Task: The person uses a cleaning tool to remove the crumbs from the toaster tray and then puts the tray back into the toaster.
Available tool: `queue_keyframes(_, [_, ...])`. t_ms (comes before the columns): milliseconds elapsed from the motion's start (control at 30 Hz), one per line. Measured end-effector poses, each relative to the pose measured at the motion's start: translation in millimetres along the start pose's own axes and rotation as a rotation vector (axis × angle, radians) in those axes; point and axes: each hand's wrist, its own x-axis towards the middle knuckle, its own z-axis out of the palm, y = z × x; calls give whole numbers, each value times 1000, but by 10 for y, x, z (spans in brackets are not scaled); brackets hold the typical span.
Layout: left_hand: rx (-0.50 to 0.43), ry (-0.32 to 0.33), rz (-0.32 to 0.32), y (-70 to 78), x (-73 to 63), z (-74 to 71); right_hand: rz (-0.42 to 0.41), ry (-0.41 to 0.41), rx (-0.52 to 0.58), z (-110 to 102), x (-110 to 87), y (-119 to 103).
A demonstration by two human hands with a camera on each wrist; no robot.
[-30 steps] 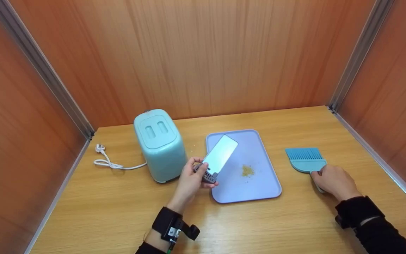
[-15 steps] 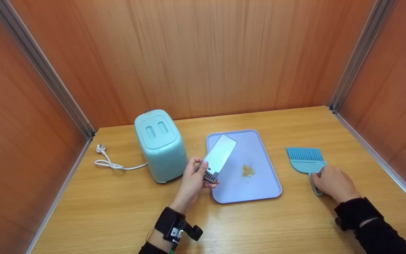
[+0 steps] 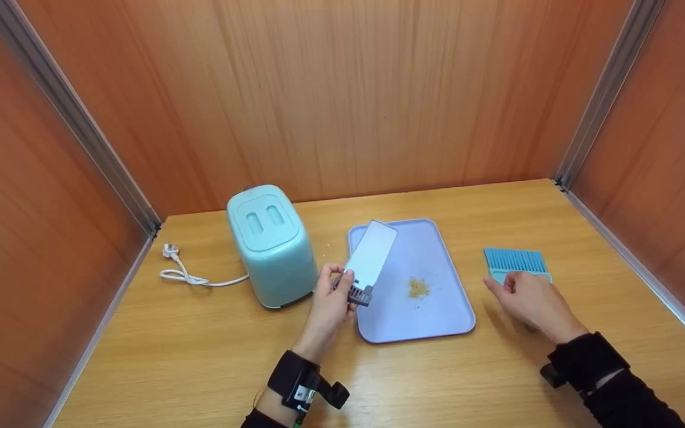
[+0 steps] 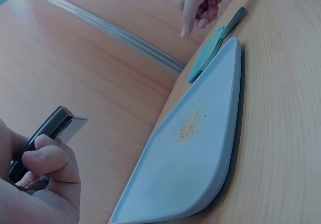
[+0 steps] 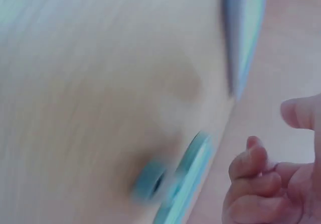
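Note:
My left hand (image 3: 330,297) grips a toaster crumb tray (image 3: 372,249) by its grey slotted end, thumb on top. Its flat metal plate slants up over the left part of a lilac tray (image 3: 414,322). A small heap of brownish crumbs (image 3: 418,289) lies on that tray. Over on the right, my right hand (image 3: 536,303) hovers above a blue hand brush (image 3: 515,260), hiding most of its handle. The right wrist view shows the thumb apart from the loosely curled fingers (image 5: 256,184) and nothing held, with the brush lying on the table.
A mint-green toaster (image 3: 277,255) stands left of the tray, its white cord and plug (image 3: 170,251) lying beside it. Wood-grain panels (image 3: 378,107) enclose the table (image 3: 200,356) at the back and both sides.
My right hand has let go of the brush handle and moved up and left. My left hand has shifted slightly right, turning the crumb tray a little more upright; the brush stays on the table.

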Motion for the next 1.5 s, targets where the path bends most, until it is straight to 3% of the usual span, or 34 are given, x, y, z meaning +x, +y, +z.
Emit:
queue_keyframes(233, [-40, -2, 47, -38, -17, 97, -55, -20, 190, 118, -48, -485])
queue_keyframes(633, [-94, -24, 97, -125, -63, 331, -106, -189, 453, 387, -174, -1139])
queue_keyframes(1133, [-137, -74, 102, -238, -136, 549, -71, -237, 689, 646, -171, -1406])
queue_keyframes(1367, [-95, -38, 136, -268, -146, 569, -82, -232, 793, 747, -188, -1469])
queue_keyframes(1500, [-61, -8, 120, -279, -150, 555, -93, -264, 860, 779, -195, -1495])
